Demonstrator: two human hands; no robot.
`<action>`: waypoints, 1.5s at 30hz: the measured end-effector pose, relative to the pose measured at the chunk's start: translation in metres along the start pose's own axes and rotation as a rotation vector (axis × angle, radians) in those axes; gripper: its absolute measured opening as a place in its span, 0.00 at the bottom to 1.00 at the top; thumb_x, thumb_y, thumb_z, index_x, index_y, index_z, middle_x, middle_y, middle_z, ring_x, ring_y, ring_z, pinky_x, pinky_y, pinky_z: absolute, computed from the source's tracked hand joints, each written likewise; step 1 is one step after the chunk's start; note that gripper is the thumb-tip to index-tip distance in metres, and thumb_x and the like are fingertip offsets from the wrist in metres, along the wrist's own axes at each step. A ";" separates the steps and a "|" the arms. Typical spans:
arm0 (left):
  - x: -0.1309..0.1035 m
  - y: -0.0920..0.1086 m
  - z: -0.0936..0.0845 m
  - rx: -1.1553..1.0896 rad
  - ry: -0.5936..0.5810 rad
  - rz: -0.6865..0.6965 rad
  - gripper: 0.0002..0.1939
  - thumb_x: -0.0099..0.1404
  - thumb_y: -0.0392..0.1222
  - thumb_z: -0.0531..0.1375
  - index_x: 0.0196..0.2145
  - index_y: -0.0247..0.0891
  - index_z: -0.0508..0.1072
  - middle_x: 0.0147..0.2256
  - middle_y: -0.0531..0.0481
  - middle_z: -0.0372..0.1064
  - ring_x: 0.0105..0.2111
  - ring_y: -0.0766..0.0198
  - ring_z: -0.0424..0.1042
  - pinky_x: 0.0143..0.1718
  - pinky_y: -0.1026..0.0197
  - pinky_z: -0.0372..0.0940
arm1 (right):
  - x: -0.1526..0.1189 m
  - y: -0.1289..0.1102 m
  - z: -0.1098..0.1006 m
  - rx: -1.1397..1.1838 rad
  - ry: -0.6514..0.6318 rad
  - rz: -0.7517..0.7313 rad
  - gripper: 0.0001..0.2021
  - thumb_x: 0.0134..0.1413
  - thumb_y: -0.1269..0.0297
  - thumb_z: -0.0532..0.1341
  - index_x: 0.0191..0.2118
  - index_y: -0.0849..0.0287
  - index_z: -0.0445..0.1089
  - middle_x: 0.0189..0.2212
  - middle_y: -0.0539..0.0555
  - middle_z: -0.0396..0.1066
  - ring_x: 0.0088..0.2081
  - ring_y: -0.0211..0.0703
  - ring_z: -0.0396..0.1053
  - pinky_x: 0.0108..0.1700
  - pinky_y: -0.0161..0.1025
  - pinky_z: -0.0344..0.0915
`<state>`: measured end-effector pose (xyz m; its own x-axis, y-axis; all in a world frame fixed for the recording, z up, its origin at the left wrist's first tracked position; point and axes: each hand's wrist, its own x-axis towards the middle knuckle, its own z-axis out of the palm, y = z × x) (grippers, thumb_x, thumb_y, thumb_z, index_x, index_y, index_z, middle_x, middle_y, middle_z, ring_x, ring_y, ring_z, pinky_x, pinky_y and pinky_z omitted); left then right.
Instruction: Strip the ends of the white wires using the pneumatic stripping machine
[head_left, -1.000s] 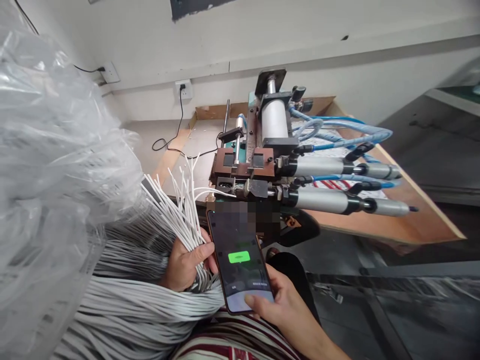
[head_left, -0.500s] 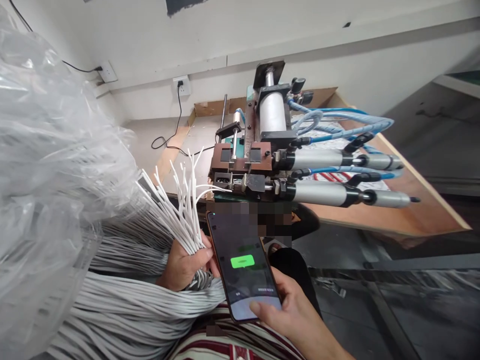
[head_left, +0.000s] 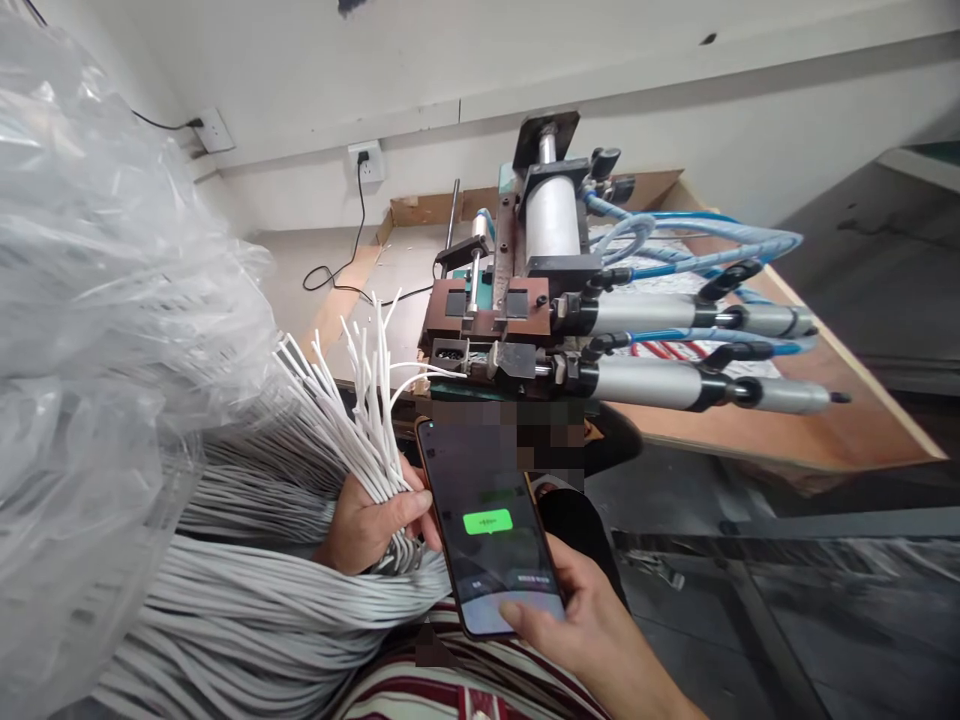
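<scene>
A bundle of thin white cables (head_left: 352,420) fans upward out of my left hand (head_left: 371,525), whose fingers are wrapped round it. My right hand (head_left: 581,610) holds a phone (head_left: 487,570), its thumb on the lower part of the lit screen, where a green bubble shows. The phone's left edge is close beside my left fingertips. Just beyond the phone stands a machine (head_left: 551,215) with metal cylinders and blue hoses. One or two cable ends reach to its lower jaws. Long grey cables (head_left: 262,620) lie below my left hand.
Clear plastic bags (head_left: 112,300) fill the left side. The machine stands in a wooden tray (head_left: 847,420) with white and red scraps. A wall socket (head_left: 366,163) with a black cord is behind. A dark-clothed leg shows below the machine.
The view has shifted slightly, so the machine appears a little further right and higher. Both hands keep their holds, and my right thumb stays on the screen.
</scene>
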<state>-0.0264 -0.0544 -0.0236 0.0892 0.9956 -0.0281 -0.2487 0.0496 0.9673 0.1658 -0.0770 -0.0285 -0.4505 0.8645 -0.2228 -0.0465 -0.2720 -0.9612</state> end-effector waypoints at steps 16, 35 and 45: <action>-0.003 0.006 0.001 0.083 -0.017 -0.044 0.04 0.50 0.35 0.59 0.23 0.38 0.64 0.12 0.55 0.68 0.11 0.68 0.62 0.13 0.67 0.50 | -0.004 0.007 0.001 -0.045 -0.012 0.002 0.13 0.40 0.61 0.60 0.35 0.60 0.67 0.27 0.52 0.68 0.28 0.42 0.63 0.30 0.35 0.62; -0.004 0.004 0.002 0.051 -0.024 0.010 0.05 0.52 0.34 0.57 0.25 0.41 0.64 0.14 0.57 0.68 0.13 0.67 0.62 0.15 0.64 0.53 | 0.000 0.018 -0.002 -0.055 -0.015 -0.010 0.11 0.40 0.66 0.60 0.35 0.61 0.67 0.26 0.51 0.66 0.27 0.40 0.63 0.29 0.34 0.62; -0.007 0.008 0.006 0.084 0.025 -0.009 0.05 0.52 0.37 0.58 0.24 0.45 0.64 0.13 0.57 0.68 0.14 0.63 0.62 0.17 0.61 0.53 | 0.001 0.018 -0.004 -0.027 -0.054 -0.058 0.10 0.42 0.68 0.59 0.35 0.61 0.66 0.28 0.51 0.67 0.28 0.40 0.63 0.31 0.35 0.61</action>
<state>-0.0232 -0.0612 -0.0138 0.0662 0.9969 -0.0422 -0.1662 0.0527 0.9847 0.1680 -0.0793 -0.0464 -0.4955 0.8541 -0.1584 -0.0498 -0.2100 -0.9764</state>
